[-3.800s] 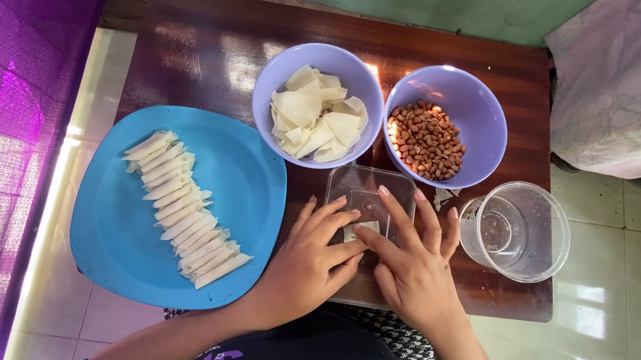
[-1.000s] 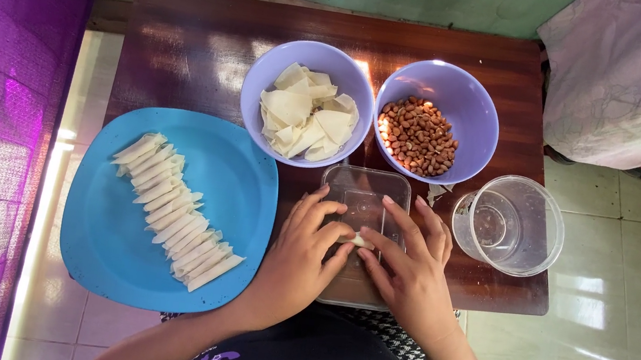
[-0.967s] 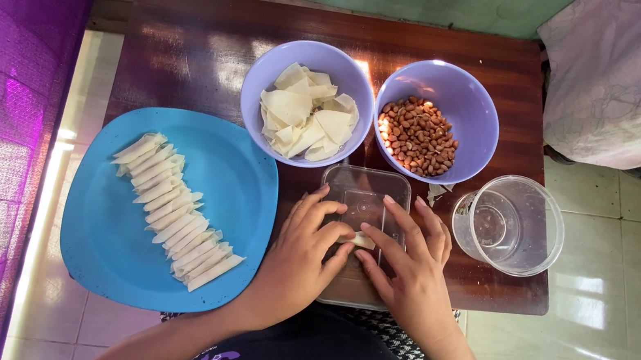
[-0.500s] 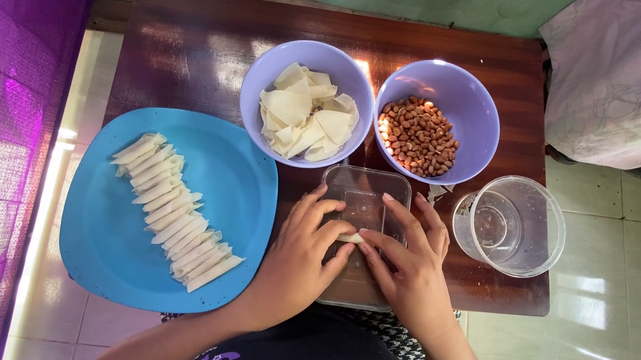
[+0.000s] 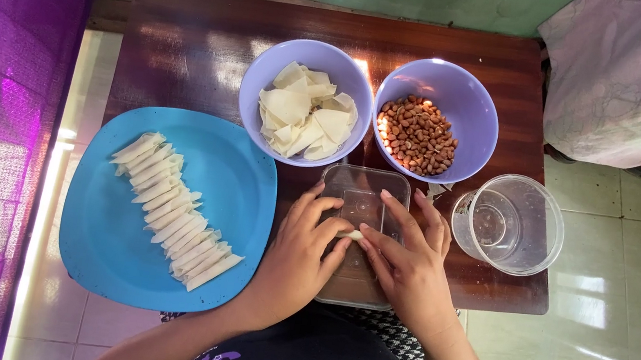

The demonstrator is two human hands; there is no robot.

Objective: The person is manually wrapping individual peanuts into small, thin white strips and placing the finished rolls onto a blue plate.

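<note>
Pinching small white wrapper roll (image 5: 352,234) between left hand (image 5: 295,263) and right hand (image 5: 411,266), both grips closed on it, above clear rectangular tray (image 5: 364,190). Nearby on table (image 5: 189,47): blue plate (image 5: 237,186) of finished rolls (image 5: 172,210), bowl of wrappers (image 5: 305,112), bowl of peanuts (image 5: 417,133).

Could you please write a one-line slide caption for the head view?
Both hands, left and right, pinch a small white roll over a clear tray, beside a blue plate of finished rolls.

Small pale wrapper roll (image 5: 352,234) between fingertips
</note>
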